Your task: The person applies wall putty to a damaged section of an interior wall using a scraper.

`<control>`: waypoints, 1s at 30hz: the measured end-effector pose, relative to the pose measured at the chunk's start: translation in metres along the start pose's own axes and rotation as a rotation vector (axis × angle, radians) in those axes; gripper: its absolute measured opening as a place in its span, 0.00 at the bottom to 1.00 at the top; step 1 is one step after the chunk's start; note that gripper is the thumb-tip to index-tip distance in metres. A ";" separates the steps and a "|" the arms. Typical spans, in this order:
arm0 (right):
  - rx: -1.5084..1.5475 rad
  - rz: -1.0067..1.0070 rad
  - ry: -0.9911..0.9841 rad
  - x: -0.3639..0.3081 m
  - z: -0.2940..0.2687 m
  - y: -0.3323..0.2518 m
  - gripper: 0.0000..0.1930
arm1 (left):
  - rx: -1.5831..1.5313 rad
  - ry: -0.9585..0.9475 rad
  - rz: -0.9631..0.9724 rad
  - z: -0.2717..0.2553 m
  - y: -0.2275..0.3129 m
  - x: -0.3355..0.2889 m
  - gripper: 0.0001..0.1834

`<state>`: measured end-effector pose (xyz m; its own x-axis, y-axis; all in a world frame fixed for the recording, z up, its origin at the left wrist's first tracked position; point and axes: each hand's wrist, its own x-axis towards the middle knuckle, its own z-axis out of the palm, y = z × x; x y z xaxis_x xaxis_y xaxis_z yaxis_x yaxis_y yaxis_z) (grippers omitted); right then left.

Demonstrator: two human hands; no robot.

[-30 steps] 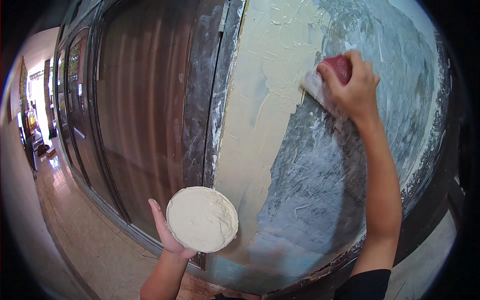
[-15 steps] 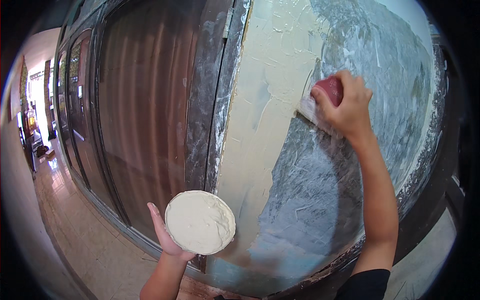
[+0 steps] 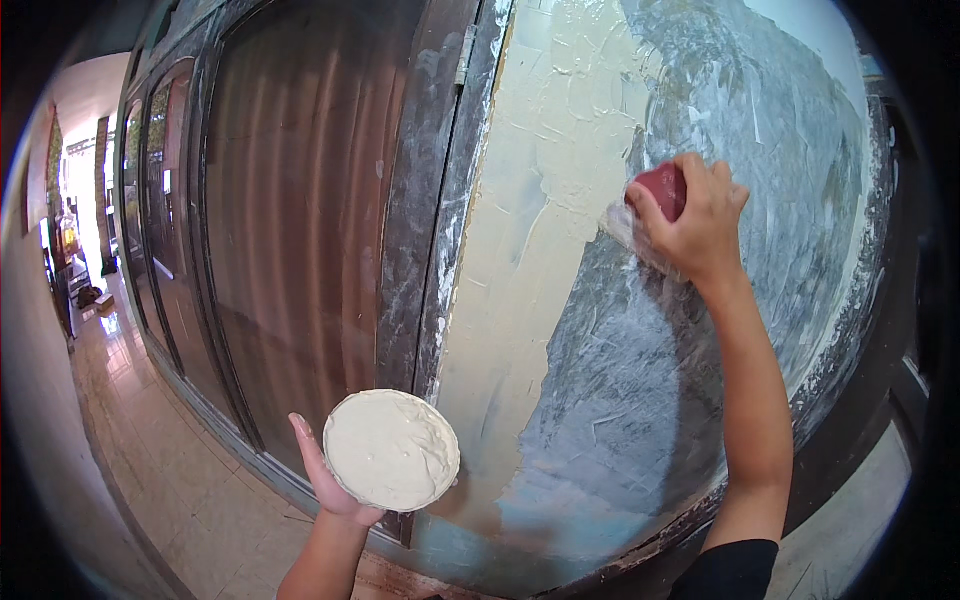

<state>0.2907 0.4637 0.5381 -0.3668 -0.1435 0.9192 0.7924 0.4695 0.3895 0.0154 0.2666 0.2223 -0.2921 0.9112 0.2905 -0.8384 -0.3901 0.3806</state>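
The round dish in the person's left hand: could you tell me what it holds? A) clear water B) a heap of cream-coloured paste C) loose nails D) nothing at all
B: the round dish, cupped from below by the left hand, is filled to its rim with thick cream-coloured paste, the same colour as the coat on the panel.

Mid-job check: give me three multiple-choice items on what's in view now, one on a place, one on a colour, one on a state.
1. Where is the right hand?
A. on the floor
B. against the wall panel
C. on the door frame
2. What colour is the scraper handle?
A. red
B. green
C. yellow
3. What state is the round dish in the left hand?
A. empty
B. upside down
C. full of cream putty

B: the hand presses the scraper to the grey panel.
A: red shows between the fingers.
C: pale putty fills the dish.
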 end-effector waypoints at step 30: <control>1.330 1.010 -1.280 -0.202 -0.073 -0.098 0.15 | -0.104 -0.168 -0.333 0.073 -0.038 -0.045 0.63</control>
<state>0.3229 0.3828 0.3182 -0.6447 0.7636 -0.0357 0.3535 0.2564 -0.8996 0.0937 0.2304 0.2590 0.0765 0.9481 0.3085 -0.9193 -0.0527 0.3900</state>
